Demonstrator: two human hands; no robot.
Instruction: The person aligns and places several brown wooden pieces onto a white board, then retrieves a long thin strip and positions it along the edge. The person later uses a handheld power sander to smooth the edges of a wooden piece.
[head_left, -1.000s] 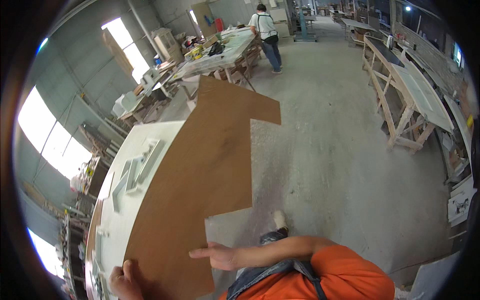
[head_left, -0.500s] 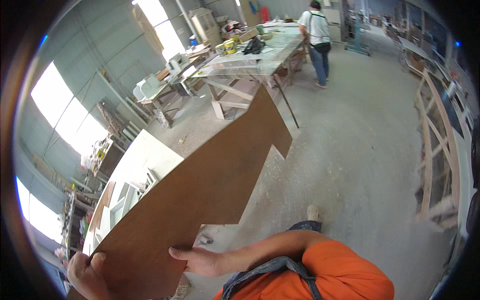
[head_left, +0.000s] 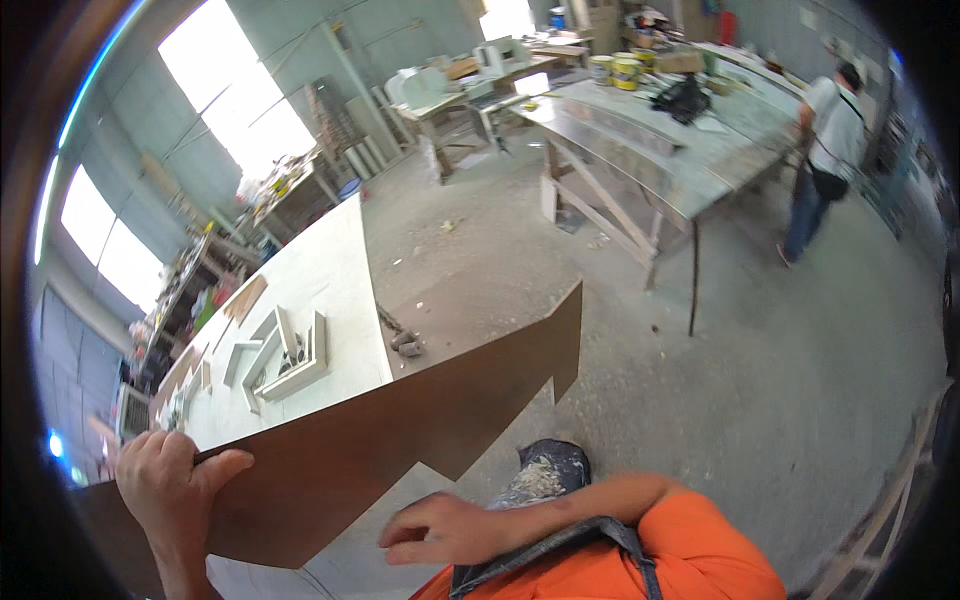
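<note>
A long brown board (head_left: 400, 405) with stepped notches along its lower edge stretches across the view in front of me. My left hand (head_left: 172, 485) is closed over its top edge near the left end, thumb on the face towards me. Off the board, my right hand (head_left: 440, 530) hangs by the notched edge with thumb and fingers apart and nothing in it. Behind the board lies a white table top (head_left: 340, 265), carrying pale frame pieces (head_left: 293, 365) set at angles. The board hides the near edge of that table.
Beyond the floor stands a large worktable (head_left: 640, 150) with buckets (head_left: 625, 72) and a black plastic bag (head_left: 682, 100). A person (head_left: 832, 140) in a white top is beside it. Cluttered benches (head_left: 290, 190) line the left wall. A wooden frame (head_left: 890, 500) is at lower right.
My right hand has let go of the board. The board has swung lower and flatter, still in my left hand. My view has turned left, and the white table now shows more fully.
</note>
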